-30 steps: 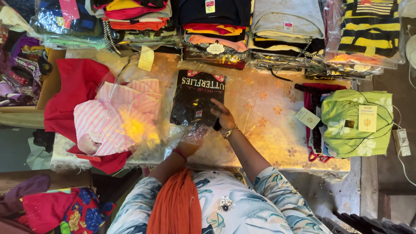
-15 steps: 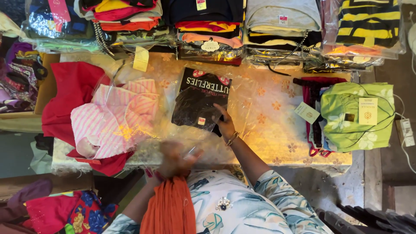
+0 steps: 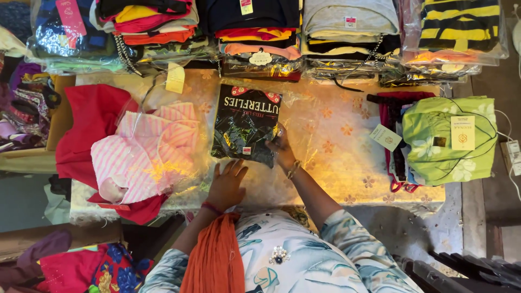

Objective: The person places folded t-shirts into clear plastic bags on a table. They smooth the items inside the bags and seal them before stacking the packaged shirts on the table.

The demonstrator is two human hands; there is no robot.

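black bagged shirt (image 3: 247, 125), lengthwise away, print upside-down

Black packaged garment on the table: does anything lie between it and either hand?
Nothing visible does. The right hand already rests on the black packaged garment at its lower right edge, and the left hand lies flat just below it on the clear plastic table cover.

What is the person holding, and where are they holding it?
The right hand presses the black packaged garment at its lower right corner; the left hand rests just below it.
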